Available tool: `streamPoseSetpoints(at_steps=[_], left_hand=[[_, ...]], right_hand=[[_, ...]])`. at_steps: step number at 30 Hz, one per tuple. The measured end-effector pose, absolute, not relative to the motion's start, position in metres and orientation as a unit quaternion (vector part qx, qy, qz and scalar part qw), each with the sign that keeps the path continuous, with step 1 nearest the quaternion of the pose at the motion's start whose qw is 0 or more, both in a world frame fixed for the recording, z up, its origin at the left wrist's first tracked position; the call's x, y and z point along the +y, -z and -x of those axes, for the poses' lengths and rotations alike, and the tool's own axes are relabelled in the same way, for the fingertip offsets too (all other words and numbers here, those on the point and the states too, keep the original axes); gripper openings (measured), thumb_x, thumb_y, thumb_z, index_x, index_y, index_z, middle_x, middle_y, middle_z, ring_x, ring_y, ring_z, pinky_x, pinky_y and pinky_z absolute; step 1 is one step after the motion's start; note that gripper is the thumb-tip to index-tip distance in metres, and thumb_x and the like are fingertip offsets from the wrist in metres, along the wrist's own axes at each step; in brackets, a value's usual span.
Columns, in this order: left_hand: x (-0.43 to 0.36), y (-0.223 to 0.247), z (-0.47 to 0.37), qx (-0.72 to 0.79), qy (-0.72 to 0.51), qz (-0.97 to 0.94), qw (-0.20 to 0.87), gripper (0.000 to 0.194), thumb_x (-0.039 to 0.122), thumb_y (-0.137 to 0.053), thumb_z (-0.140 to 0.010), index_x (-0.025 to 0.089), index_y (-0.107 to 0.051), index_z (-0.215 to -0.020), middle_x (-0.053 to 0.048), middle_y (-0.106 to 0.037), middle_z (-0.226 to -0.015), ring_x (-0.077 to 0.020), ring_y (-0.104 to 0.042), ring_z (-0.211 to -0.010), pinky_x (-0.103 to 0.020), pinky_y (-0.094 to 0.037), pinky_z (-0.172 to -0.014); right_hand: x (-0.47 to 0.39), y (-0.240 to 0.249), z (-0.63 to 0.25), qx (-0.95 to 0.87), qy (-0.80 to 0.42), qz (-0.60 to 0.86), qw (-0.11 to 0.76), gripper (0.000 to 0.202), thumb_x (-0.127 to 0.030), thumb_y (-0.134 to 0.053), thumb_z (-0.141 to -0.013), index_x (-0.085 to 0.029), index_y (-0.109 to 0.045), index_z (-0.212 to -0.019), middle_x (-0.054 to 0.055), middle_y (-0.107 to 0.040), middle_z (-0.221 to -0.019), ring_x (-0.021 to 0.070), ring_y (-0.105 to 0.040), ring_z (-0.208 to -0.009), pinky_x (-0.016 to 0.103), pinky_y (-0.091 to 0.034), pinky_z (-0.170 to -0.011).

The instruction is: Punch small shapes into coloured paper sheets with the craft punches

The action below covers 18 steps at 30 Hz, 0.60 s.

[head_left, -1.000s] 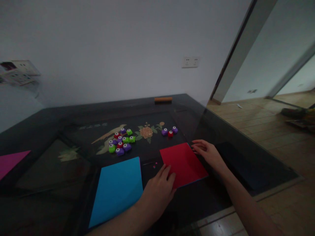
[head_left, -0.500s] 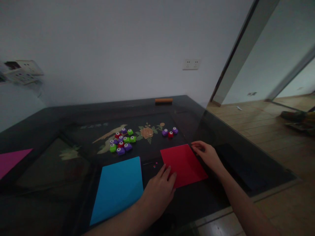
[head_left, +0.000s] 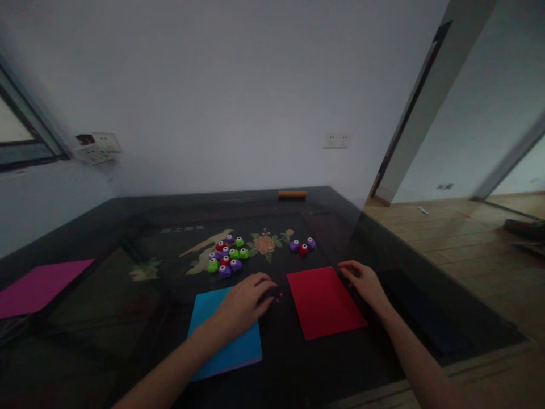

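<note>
My left hand (head_left: 243, 302) reaches across the stack of blue paper (head_left: 238, 352), hiding part of it. Its fingers are curved, with a gap between thumb and forefinger, and nothing shows in them. Tiny pink bits (head_left: 279, 296) lie just past the fingertips. A red square sheet (head_left: 326, 304) rests flat on the dark table, apart from that hand. By the sheet's far right corner is my right hand (head_left: 363, 284), fingers bent and apart, holding nothing I can see. Whether it touches the paper's edge is unclear.
Several purple, red and green one-eyed figures (head_left: 225, 260) cluster left of centre; three more (head_left: 303, 248) sit behind the red sheet. An orange-brown stick (head_left: 292, 194) lies at the far edge. Magenta paper (head_left: 46, 287) is at left, a dark flat object (head_left: 419, 307) at right.
My left hand has left the red sheet and moved left over the blue stack. My right hand stays by the red sheet's corner. The camera view has shifted upward and left.
</note>
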<state>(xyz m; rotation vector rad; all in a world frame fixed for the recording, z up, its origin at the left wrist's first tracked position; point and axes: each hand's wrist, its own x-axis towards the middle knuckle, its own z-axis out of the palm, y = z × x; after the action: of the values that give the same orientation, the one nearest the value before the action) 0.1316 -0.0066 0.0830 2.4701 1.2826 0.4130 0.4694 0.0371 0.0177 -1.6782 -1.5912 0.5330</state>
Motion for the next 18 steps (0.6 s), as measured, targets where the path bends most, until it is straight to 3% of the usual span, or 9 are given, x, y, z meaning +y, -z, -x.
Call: streamPoseSetpoints(at_steps=[5, 9, 14, 18], left_hand=[[0.018, -0.070, -0.055, 0.548, -0.157, -0.811, 0.135, 0.027, 0.023, -0.039, -0.091, 0.022, -0.059, -0.109, -0.005, -0.061, -0.115, -0.0187, -0.056, -0.106, -0.033, -0.043, -0.094], [0.024, -0.066, -0.029, 0.577, -0.144, -0.793, 0.132, 0.025, 0.027, -0.043, -0.088, 0.022, -0.061, -0.104, -0.006, -0.065, -0.106, -0.0220, -0.061, -0.098, -0.037, -0.047, -0.087], [0.020, -0.062, -0.030, 0.583, -0.131, -0.790, 0.137, 0.024, 0.025, -0.050, -0.083, 0.021, -0.061, -0.104, -0.007, -0.062, -0.109, -0.0233, -0.058, -0.102, -0.036, -0.045, -0.088], [0.015, -0.059, -0.038, 0.588, -0.094, -0.790, 0.147, 0.037, 0.029, -0.058, -0.078, 0.020, -0.056, -0.114, -0.009, -0.058, -0.115, -0.0256, -0.055, -0.107, -0.038, -0.043, -0.091]], right_hand=[[0.041, -0.027, -0.456, -0.631, -0.165, 0.651, 0.388, 0.022, -0.035, -0.053, -0.077, -0.021, -0.067, -0.087, 0.007, -0.069, -0.088, 0.0243, -0.064, -0.080, 0.037, -0.052, -0.068], [0.046, -0.052, -0.407, -0.670, -0.141, 0.617, 0.387, 0.021, -0.029, -0.050, -0.080, -0.020, -0.066, -0.089, 0.007, -0.069, -0.093, 0.0233, -0.064, -0.085, 0.038, -0.048, -0.078], [0.044, -0.076, -0.311, -0.777, -0.201, 0.541, 0.251, 0.023, -0.023, -0.050, -0.084, -0.019, -0.066, -0.099, 0.007, -0.069, -0.098, 0.0216, -0.063, -0.089, 0.034, -0.047, -0.079], [0.033, -0.065, -0.262, -0.846, -0.203, 0.476, 0.129, 0.037, -0.033, -0.064, -0.078, -0.016, -0.063, -0.111, 0.010, -0.063, -0.114, 0.0278, -0.054, -0.107, 0.039, -0.044, -0.087]])
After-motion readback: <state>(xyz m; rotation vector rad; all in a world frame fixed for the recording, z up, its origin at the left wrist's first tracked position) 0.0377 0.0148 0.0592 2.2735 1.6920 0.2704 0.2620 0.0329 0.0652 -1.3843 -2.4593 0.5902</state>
